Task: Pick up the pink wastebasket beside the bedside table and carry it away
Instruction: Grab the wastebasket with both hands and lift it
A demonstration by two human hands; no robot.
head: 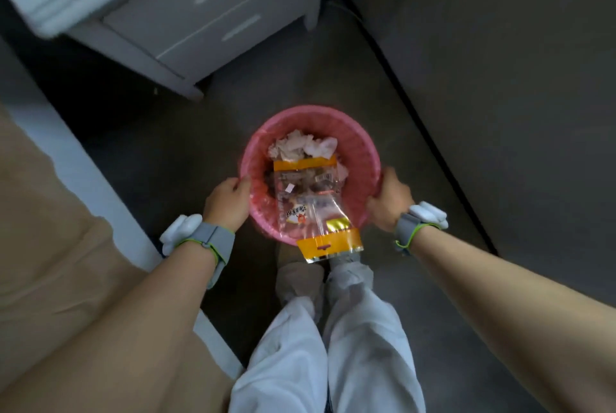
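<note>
The pink wastebasket (358,146) is round and seen from above, in front of my legs over the dark floor. It holds crumpled tissues (301,142) and a clear snack bag with orange ends (313,209) that sticks out over the near rim. My left hand (228,202) grips the rim on the left side. My right hand (388,201) grips the rim on the right side. Both wrists wear grey bands with white devices. Whether the basket rests on the floor or is lifted cannot be told.
The grey bedside table (206,12) with two drawers stands at the upper left, beyond the basket. A bed edge with tan bedding (50,229) runs along the left. A dark wall (500,62) with a baseboard closes the right side.
</note>
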